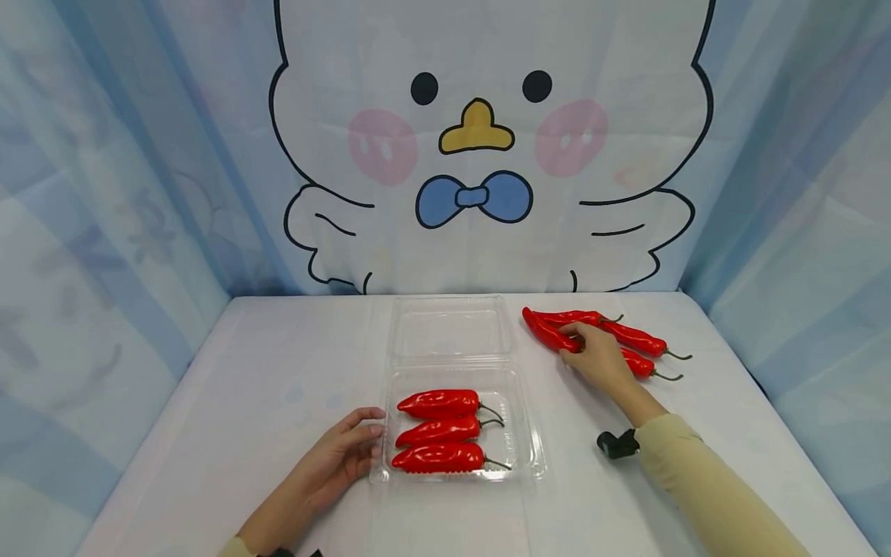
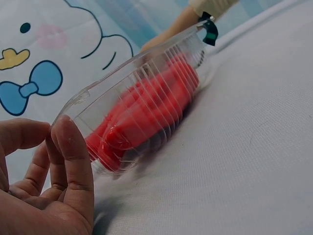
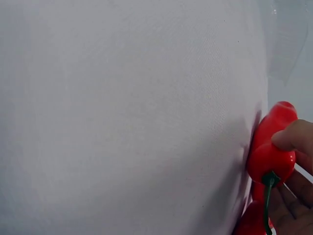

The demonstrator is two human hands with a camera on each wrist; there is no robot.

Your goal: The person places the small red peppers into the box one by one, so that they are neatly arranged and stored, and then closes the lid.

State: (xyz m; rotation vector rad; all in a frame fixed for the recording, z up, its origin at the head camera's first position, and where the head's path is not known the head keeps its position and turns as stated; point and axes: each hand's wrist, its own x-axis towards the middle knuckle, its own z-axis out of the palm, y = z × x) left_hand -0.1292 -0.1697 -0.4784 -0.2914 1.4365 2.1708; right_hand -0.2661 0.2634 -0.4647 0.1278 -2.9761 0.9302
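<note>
My left hand (image 1: 341,456) is at the left side of a clear plastic clamshell box (image 1: 524,402), pinching its rim between thumb and fingers in the left wrist view. Three red chili peppers (image 1: 440,458) lie side by side in the box's near half, green stems pointing right. At the back right, my right hand (image 1: 597,357) grips another red chili pepper (image 1: 544,331) between thumb and fingers. That pepper's green stem (image 3: 267,205) hangs down in the right wrist view. More red peppers (image 1: 635,339) lie around and partly behind this hand.
The box's lid (image 1: 448,329) lies folded back flat toward the rear of the white table (image 1: 292,371). A curtain (image 1: 480,255) with a cartoon face stands behind the table, and more curtain hangs at both sides. A black wrist device (image 1: 617,445) sits by the right sleeve.
</note>
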